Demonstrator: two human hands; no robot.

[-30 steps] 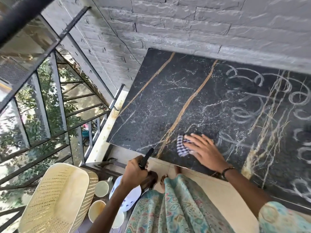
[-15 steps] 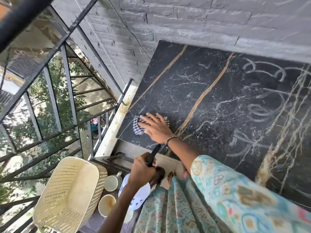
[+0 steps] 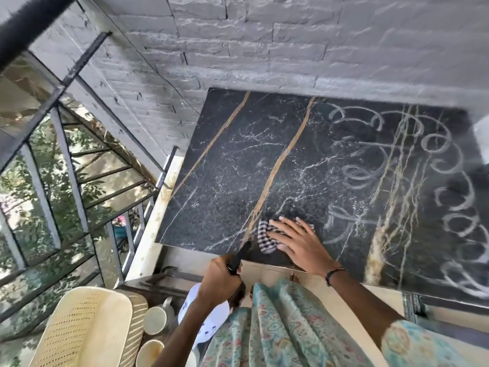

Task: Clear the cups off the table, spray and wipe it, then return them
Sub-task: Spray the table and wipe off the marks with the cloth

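A black marble table (image 3: 238, 160) with gold veins stands against the brick wall; swirled white streaks cover its right half. My right hand (image 3: 296, 242) lies flat with straight fingers on a checked cloth (image 3: 266, 237) near the table's front edge. My left hand (image 3: 219, 282) grips a white spray bottle (image 3: 203, 321) by its black trigger head, held below the table edge. Two cups (image 3: 157, 320) (image 3: 149, 353) stand on a low surface at the lower left, beside the bottle.
A cream plastic chair (image 3: 87, 329) stands at the lower left next to the cups. A metal window grille (image 3: 66, 160) runs along the left. The grey brick wall (image 3: 264, 43) bounds the table's far side. My patterned clothing fills the bottom centre.
My right hand swept the cloth from the middle of the front edge to the left corner, then back to the right past the gold vein. My left hand kept the bottle low.
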